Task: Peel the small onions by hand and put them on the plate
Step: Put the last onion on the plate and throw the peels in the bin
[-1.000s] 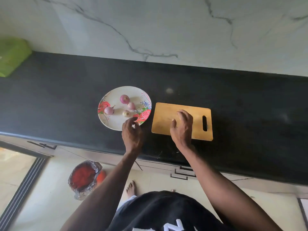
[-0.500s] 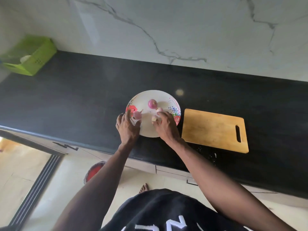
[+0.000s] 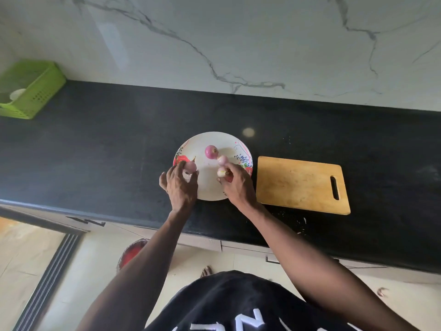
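A white plate with flower print (image 3: 205, 187) sits on the black counter and carries several small onions. My left hand (image 3: 180, 185) is over the plate's left edge and pinches a pale pink onion (image 3: 190, 166) between its fingertips. My right hand (image 3: 236, 185) is over the plate's right side, its fingers curled round a whitish onion (image 3: 222, 172). A darker pink onion (image 3: 211, 151) and a paler one (image 3: 223, 159) lie loose near the plate's middle, just beyond my right fingers.
A wooden cutting board (image 3: 300, 185) with a handle slot lies right of the plate. A green plastic basket (image 3: 31, 89) stands at the counter's far left against the marble wall. On the floor below, a foil-lined bin with red contents (image 3: 130, 255) shows beside my left arm.
My right hand left the cutting board and came onto the plate, taking hold of an onion. My left hand reached onto the plate's left side and took another onion. The view shifted left.
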